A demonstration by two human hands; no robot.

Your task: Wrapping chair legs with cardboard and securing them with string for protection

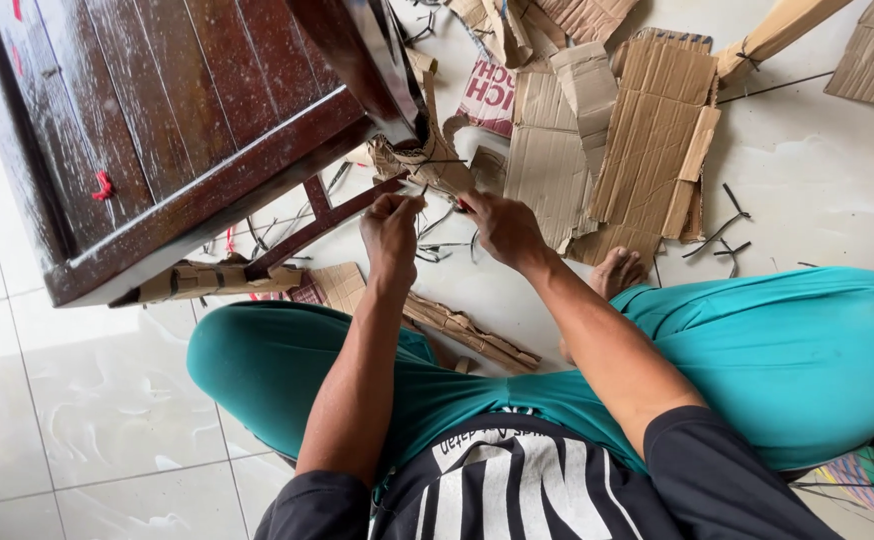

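Head view: my left hand (390,232) pinches a black strap (423,192) taut while my right hand (502,228) grips a small red-tipped tool at the cardboard wrap (427,160) beneath the dark wooden furniture (172,120) corner.

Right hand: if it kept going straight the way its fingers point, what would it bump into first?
Probably the cardboard wrapping on the dark wooden furniture leg; the right hand points up toward it, almost touching. Depth is hard to judge.
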